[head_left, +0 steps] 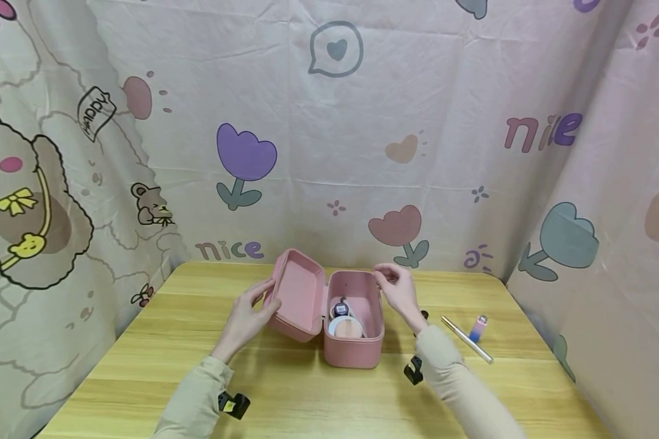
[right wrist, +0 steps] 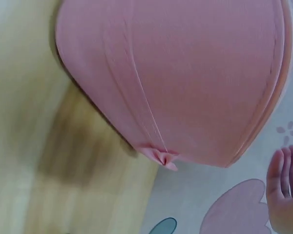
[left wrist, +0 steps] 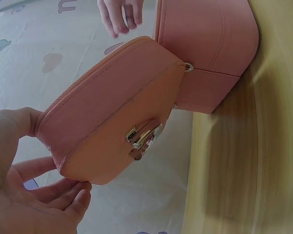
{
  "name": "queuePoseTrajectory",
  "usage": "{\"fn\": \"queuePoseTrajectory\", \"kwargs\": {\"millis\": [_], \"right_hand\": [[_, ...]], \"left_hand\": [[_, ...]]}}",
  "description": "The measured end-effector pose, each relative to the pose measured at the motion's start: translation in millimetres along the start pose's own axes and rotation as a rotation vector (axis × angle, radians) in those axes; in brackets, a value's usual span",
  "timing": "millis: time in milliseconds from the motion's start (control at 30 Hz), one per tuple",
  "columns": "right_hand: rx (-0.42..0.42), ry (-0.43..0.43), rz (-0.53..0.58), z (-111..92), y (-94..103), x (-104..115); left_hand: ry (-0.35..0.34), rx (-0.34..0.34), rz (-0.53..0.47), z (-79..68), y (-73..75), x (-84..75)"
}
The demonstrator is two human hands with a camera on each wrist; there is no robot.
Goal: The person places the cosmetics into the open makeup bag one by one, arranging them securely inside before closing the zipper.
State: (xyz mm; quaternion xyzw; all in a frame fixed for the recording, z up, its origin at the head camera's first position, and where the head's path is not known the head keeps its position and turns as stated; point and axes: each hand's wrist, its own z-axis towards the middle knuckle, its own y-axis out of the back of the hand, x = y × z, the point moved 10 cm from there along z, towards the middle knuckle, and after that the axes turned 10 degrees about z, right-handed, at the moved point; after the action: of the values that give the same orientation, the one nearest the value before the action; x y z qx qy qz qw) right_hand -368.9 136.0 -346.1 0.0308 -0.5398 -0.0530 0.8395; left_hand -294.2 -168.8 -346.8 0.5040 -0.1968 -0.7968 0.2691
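Note:
A pink cosmetic case (head_left: 353,353) stands on the table with its lid (head_left: 301,292) swung out to the left. My left hand (head_left: 248,316) grips the lid's outer edge, the thumb at the rim and the fingers underneath, as the left wrist view shows. A metal clasp (left wrist: 144,139) sits on the lid's outside. Inside the case lie a round compact (head_left: 347,327) and a small dark-topped container (head_left: 340,309). My right hand (head_left: 399,291) hovers at the back right corner of the case, its fingers loosely bent and holding nothing.
Right of the case, a slim silver tube (head_left: 467,339) and a short pink-and-blue tube (head_left: 478,328) lie on the wooden table (head_left: 285,402). A printed curtain (head_left: 329,134) hangs behind the table and along both sides.

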Motion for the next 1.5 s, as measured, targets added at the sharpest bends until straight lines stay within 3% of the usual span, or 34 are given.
{"fn": "queuePoseTrajectory", "kwargs": {"millis": [100, 233, 467, 567, 700, 767, 900, 1067, 1167, 1333, 1500], "right_hand": [[-0.103, 0.032, 0.114, -13, 14.9, 14], [-0.185, 0.061, 0.172, -29, 30.0, 26], [-0.342, 0.129, 0.177, -52, 59.6, 31], [-0.401, 0.150, 0.157, -60, 71.5, 32], [-0.446, 0.116, 0.105, -70, 86.4, 24], [-0.452, 0.070, 0.086, -72, 94.3, 15], [-0.410, -0.058, -0.058, -73, 110.7, -19], [-0.224, -0.261, -0.340, -70, 118.2, -51], [-0.124, -0.339, -0.450, -70, 120.3, -62], [-0.050, -0.362, -0.579, -70, 122.9, -73], [0.020, -0.319, -0.758, -70, 120.6, -74]], "left_hand": [[-0.002, -0.003, 0.006, -0.3, 0.2, -0.4], [-0.007, -0.009, 0.002, -1.1, 1.4, -1.8], [-0.013, -0.006, -0.013, -2.7, 1.6, -3.2], [-0.011, -0.004, -0.021, -5.3, 4.4, -11.7], [0.005, 0.003, -0.039, -8.4, 8.8, -25.0], [-0.005, 0.000, -0.032, -7.4, 7.4, -22.5], [-0.017, -0.002, -0.015, -5.4, 4.3, -15.7], [-0.010, 0.002, -0.014, -10.7, 10.6, -34.0], [-0.014, -0.001, -0.008, -11.3, 11.4, -35.7], [-0.013, -0.002, -0.009, -10.4, 10.4, -33.1], [-0.019, -0.006, -0.016, -4.9, 3.4, -13.0]]}}
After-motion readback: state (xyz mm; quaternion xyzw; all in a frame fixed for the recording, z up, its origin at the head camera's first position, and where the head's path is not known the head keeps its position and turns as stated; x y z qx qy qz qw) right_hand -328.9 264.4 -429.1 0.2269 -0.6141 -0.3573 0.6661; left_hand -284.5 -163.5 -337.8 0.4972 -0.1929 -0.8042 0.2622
